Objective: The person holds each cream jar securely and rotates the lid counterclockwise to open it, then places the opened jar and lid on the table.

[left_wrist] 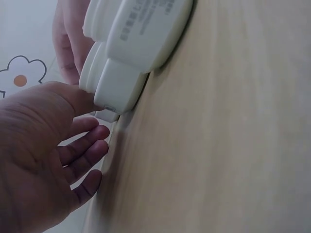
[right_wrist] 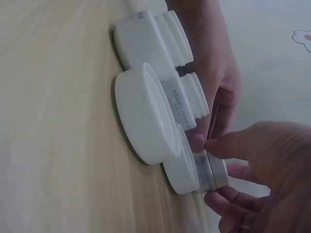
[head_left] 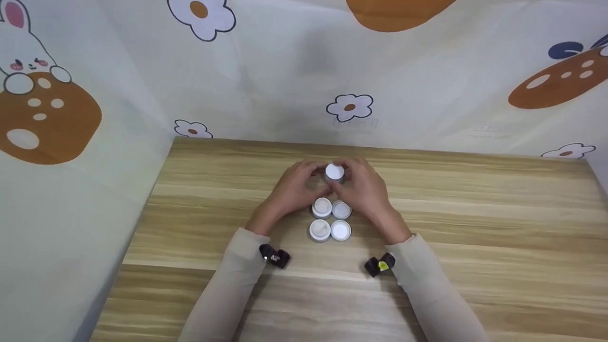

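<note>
Small round white plastic jar [head_left: 334, 173], frame centre, is pinched by fingers of left hand [head_left: 295, 188] & right hand [head_left: 364, 189], just above four similar white jars [head_left: 331, 220] on wood-grain table [head_left: 475, 228].

Long beige sleeves [head_left: 228, 285] — small black cameras [head_left: 274, 257] strapped at both wrists.
</note>
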The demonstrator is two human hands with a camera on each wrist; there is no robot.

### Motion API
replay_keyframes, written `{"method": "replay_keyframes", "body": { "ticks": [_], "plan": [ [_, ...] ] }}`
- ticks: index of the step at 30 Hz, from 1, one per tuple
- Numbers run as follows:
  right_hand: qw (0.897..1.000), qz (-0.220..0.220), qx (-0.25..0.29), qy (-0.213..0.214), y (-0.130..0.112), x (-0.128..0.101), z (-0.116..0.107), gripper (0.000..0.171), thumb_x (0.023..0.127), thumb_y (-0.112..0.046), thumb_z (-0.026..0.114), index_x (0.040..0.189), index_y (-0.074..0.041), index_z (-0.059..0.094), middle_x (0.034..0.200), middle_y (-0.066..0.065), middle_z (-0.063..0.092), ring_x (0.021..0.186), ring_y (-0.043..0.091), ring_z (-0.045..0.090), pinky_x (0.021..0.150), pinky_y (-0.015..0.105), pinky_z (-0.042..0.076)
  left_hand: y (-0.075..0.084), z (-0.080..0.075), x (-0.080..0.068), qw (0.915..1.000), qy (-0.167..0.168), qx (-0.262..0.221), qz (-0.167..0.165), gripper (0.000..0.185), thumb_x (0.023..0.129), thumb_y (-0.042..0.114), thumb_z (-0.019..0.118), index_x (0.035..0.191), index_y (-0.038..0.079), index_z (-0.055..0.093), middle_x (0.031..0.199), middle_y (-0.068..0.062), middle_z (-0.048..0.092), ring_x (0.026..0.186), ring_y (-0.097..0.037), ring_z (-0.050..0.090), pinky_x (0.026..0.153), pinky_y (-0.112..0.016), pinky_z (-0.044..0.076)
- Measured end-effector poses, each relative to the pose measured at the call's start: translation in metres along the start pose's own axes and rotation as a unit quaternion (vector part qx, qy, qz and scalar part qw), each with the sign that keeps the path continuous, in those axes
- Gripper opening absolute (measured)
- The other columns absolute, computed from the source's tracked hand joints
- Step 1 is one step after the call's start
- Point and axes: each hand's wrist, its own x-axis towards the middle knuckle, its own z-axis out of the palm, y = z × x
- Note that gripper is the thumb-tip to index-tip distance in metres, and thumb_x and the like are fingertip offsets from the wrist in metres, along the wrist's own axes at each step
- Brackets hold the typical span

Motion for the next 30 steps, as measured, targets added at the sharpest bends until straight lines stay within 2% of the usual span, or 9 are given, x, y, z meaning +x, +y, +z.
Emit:
{"method": "replay_keyframes", "body": {
  "ticks": [8, 12, 16, 23, 30],
  "plan": [
    [1.000, -0.001, -0.006, 0.002, -0.003, -0.005, 0.001, 0.047, 0.088, -0.021, 0.083, 0.131, -0.007, 0.070, 0.117, 0.013, 0.073, 0.098, 0.028, 0.070, 0.083, 0.046, 0.056, 0.003, -0.001, -0.010, 0.9998, 0.000, -0.009, -0.015, 0.052, 0.097, 0.026, 0.076, 0.144, 0.007, 0.062, 0.141, -0.011, 0.069, 0.135, -0.030, 0.060, 0.120, -0.046, 0.044],
    [1.000, 0.003, -0.022, 0.003, -0.002, -0.008, 0.000, 0.051, 0.085, -0.023, 0.084, 0.130, -0.006, 0.070, 0.120, 0.014, 0.074, 0.107, 0.031, 0.071, 0.091, 0.050, 0.057, 0.003, -0.001, -0.014, 0.9999, 0.001, -0.006, -0.011, 0.051, 0.099, 0.024, 0.073, 0.145, 0.006, 0.061, 0.142, -0.012, 0.067, 0.136, -0.030, 0.060, 0.120, -0.046, 0.044],
    [0.999, 0.007, -0.039, 0.009, -0.001, -0.013, -0.002, 0.049, 0.081, -0.026, 0.085, 0.125, -0.008, 0.074, 0.122, 0.014, 0.075, 0.117, 0.033, 0.071, 0.096, 0.054, 0.058, 0.007, -0.001, -0.014, 0.9998, -0.013, -0.001, -0.014, 0.049, 0.101, 0.020, 0.070, 0.147, 0.005, 0.059, 0.144, -0.013, 0.065, 0.136, -0.029, 0.059, 0.120, -0.045, 0.044],
    [0.999, 0.009, -0.032, 0.034, 0.001, -0.021, -0.007, 0.047, 0.080, -0.027, 0.085, 0.122, -0.008, 0.075, 0.118, 0.012, 0.077, 0.107, 0.029, 0.072, 0.089, 0.050, 0.059, 0.017, -0.001, -0.014, 0.9995, -0.028, -0.003, -0.016, 0.053, 0.102, 0.020, 0.069, 0.151, 0.006, 0.055, 0.148, -0.013, 0.062, 0.140, -0.029, 0.057, 0.122, -0.045, 0.043],
    [0.999, -0.004, 0.024, 0.049, -0.009, -0.032, -0.020, 0.042, 0.082, -0.029, 0.085, 0.119, -0.010, 0.075, 0.110, 0.009, 0.078, 0.086, 0.020, 0.072, 0.071, 0.036, 0.055, 0.030, -0.007, -0.022, 0.9997, -0.005, 0.012, 0.019, 0.063, 0.093, 0.025, 0.079, 0.150, 0.008, 0.057, 0.142, -0.012, 0.066, 0.134, -0.030, 0.060, 0.120, -0.049, 0.043]
  ]
}}
